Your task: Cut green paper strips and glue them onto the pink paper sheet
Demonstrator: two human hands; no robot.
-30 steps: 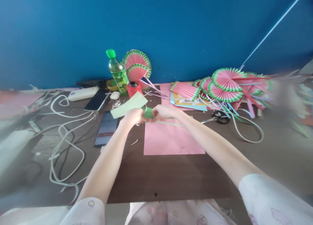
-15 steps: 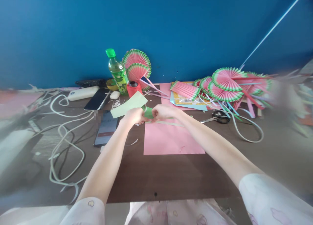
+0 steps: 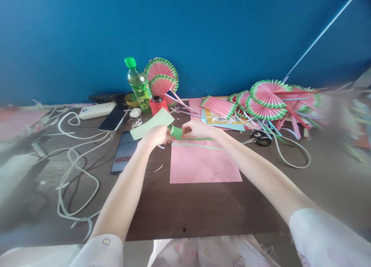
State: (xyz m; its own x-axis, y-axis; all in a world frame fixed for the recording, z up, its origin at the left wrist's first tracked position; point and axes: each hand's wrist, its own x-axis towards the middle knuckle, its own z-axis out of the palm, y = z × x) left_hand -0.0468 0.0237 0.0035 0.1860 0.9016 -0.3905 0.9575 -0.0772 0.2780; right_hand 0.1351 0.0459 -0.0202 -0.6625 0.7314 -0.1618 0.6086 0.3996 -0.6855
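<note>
My left hand (image 3: 156, 135) is closed around a light green paper strip (image 3: 150, 124) that sticks out up and to the left. My right hand (image 3: 197, 130) pinches a darker green strip (image 3: 177, 132) that runs between both hands. Both hands hover over the far edge of a pink paper sheet (image 3: 203, 164) lying flat on the dark table (image 3: 191, 213).
A green-capped bottle (image 3: 136, 84), a red tape roll (image 3: 158, 103) and pink-green paper fans (image 3: 161, 76) stand at the back. More fans (image 3: 268, 98) and scissors (image 3: 257, 139) lie to the right. A phone (image 3: 123, 156), white cables (image 3: 74, 170) and a power bank (image 3: 97, 110) lie to the left.
My hands have lifted slightly and moved a little apart, so more of the dark green strip shows between them.
</note>
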